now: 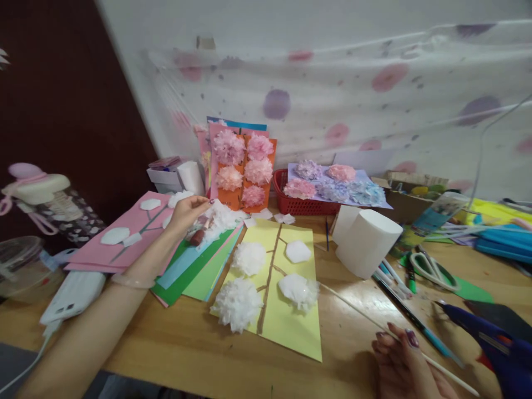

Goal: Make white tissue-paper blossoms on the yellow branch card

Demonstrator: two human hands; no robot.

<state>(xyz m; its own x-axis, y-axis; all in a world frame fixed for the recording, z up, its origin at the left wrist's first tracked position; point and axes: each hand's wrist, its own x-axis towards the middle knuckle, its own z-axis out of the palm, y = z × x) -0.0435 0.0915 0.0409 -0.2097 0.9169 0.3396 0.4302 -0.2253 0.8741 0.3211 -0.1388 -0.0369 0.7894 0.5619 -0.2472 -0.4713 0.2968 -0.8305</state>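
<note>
A: About the left grip (185,213): doing what?

B: Reaching across to the heap of white paper (226,216), on top of the coloured sheets (174,281). Fingertips close together, right at the edge of the heap. Hard to say if pinching a piece or just touching.

A: And the right grip (401,357)?

B: Holding a thin white stick (353,306) between thumb and fingers, over the worktop (187,346). Tip right by the lower right puff (300,292) on the yellow card (286,328). Too tiny to see if touching.

A: Any more white bits on the card?

B: Yes: a fat upper left puff (248,258), a fat lower left puff (238,305) and a flat white pad (298,251) at upper right. Up the middle, a brown branch (268,285).

A: How to do this bit well?

B: Pick just one white piece, softly, so as not to squash it. Hold the stick loosely and keep the tip steady. Don't poke the puff hard; probably easy to crush or tear.

A: Anything to watch for?

B: Mind the glue gun (474,327), near the right grip. Maybe hot, so best to keep fingers off the nose.
</note>
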